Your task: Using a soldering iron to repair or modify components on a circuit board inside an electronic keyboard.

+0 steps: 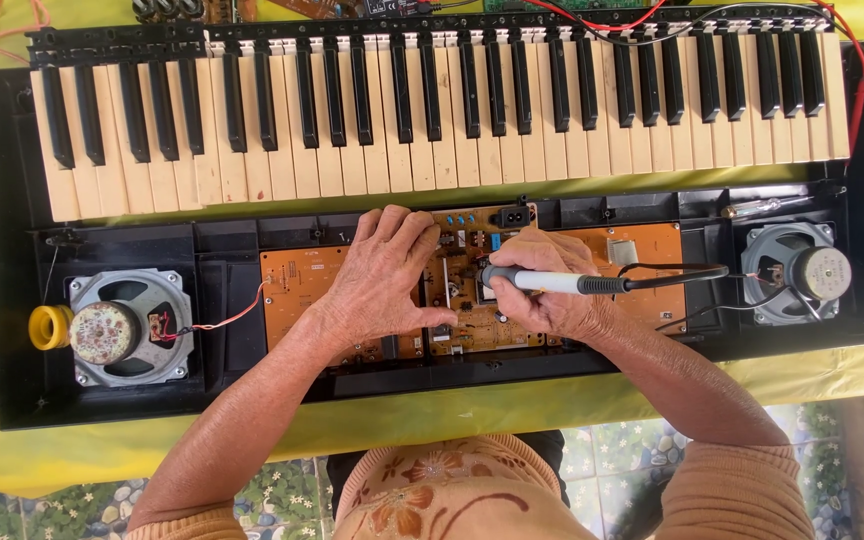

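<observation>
item: soldering iron [552,283], held in closed right hand [552,300] grip, long axis level across the circuit board [472,290], tip pointing toward the left hand [387,275]. left hand: flat on the board just beside the tip, fingers spread, holding nothing. cord [672,272] trails away from the board toward the speaker [797,272].

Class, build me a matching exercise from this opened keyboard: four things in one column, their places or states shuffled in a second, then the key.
1. soldering iron
2. yellow tape roll
3. left hand
4. right speaker

A. flat on the orange circuit board
B. at the case's right end
C. held in the right hand
D. beside the left speaker

Pairs: 1-C, 2-D, 3-A, 4-B
</observation>
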